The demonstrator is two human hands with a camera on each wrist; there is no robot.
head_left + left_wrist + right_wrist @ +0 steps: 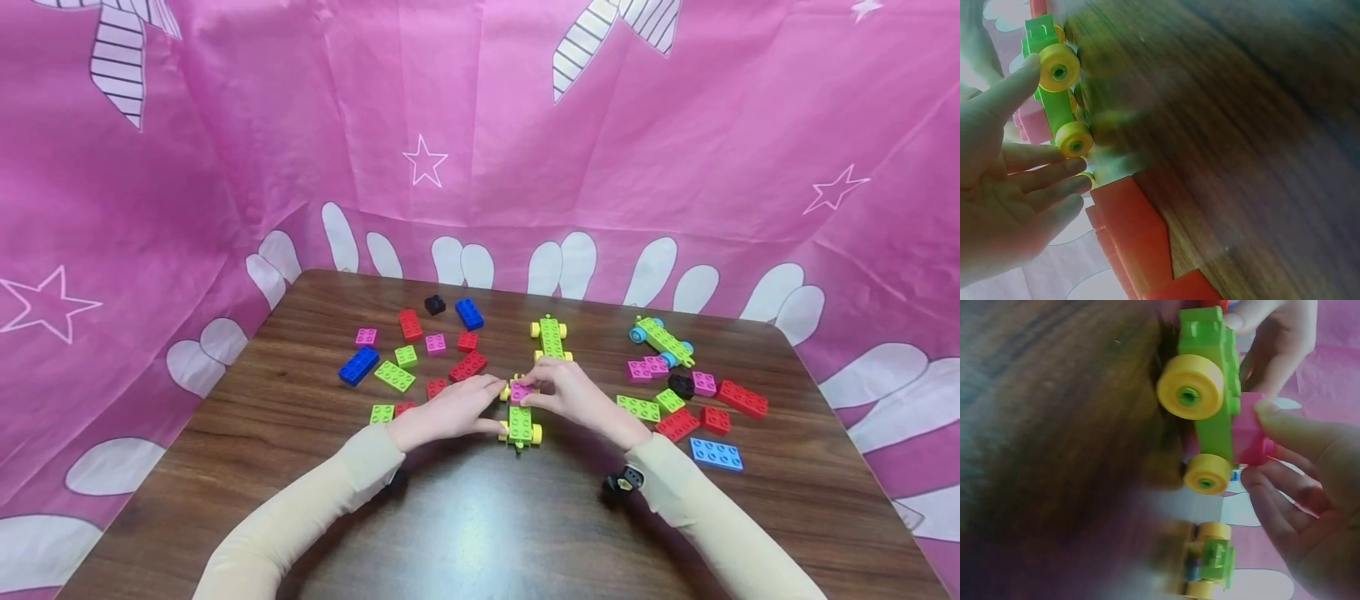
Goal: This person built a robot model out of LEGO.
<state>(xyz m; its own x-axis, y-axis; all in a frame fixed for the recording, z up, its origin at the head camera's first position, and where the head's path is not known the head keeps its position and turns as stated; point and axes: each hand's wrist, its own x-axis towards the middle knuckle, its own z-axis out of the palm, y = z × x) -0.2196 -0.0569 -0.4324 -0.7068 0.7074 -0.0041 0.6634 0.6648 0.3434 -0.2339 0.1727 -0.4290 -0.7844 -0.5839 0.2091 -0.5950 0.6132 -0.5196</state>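
On the left of the brown wood-grain table (247, 467), a dark blue rectangular plastic brick (358, 365) lies near a light green rectangular plastic brick (394, 376). Farther back are a small black plastic brick (435, 304) and, to its right, a second dark blue plastic brick (469, 313).

Next comes the left hand (453, 410), spread wide, its thumb touching a near yellow wheel of a light green studded plastic car base (520, 425) and its fingers reaching toward the far one. The base stands on the table at the middle, between the hands. A square pink plastic brick (520, 392) sits against its studded top, toward the far end; the right hand (573, 392) pinches this brick between thumb and fingers.

Beyond the hands stands another green car base with yellow wheels (551, 336). Farther right is a green car base with blue wheels (663, 337), then a long red plastic brick (742, 398), with a light blue plastic brick (716, 454) nearer.
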